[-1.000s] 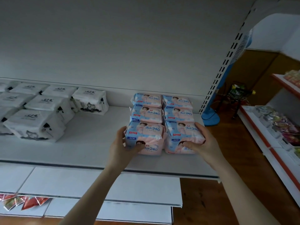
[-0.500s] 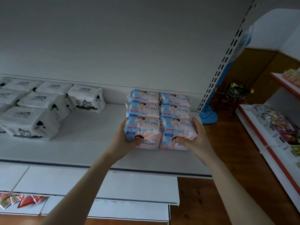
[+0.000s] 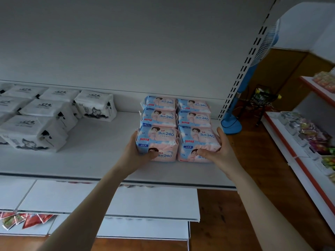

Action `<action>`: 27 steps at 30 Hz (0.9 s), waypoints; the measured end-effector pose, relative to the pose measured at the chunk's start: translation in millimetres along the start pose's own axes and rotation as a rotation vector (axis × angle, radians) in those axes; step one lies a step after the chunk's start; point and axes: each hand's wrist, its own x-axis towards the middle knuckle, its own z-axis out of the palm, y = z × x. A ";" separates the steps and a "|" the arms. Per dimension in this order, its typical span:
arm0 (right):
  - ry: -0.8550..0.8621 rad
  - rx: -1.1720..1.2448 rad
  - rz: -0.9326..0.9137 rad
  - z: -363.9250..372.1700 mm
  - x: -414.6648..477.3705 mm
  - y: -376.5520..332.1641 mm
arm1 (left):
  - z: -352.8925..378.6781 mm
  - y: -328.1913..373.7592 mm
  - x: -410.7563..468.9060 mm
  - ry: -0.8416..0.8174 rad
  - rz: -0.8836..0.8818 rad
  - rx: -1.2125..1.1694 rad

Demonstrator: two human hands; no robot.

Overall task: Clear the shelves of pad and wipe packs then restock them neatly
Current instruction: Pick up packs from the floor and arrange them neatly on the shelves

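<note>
Pink-and-blue pad packs stand in two rows on the white shelf (image 3: 90, 160), right of centre. My left hand (image 3: 135, 153) grips the left side of the front left pad pack (image 3: 157, 140), thumb on its front face. My right hand (image 3: 220, 153) grips the right side of the front right pad pack (image 3: 198, 142) the same way. Behind them sit further pad packs (image 3: 176, 111), two rows deep, touching the front pair. White wipe packs (image 3: 47, 116) with black ink drawings are grouped on the shelf's left part.
A perforated upright post (image 3: 241, 73) ends the shelf on the right. Lower shelves (image 3: 126, 201) jut out below, with red sachets (image 3: 27, 219) at lower left. A blue standing fan (image 3: 233, 122) is on the wooden floor; another stocked shelf unit (image 3: 308, 142) runs along the right.
Both hands have slid the front pair of pad packs back against the rows behind, closing the gap. The view has shifted slightly.
</note>
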 end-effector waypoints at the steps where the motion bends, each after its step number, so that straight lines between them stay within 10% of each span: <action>1: -0.004 0.009 0.003 -1.0 -1.3 -0.2 | -0.1 0.1 -0.2 -0.004 0.006 0.002; 27: 0.034 -0.044 0.010 -5.5 -10.6 -13.9 | 1.8 20.1 -27.0 0.066 -0.014 0.173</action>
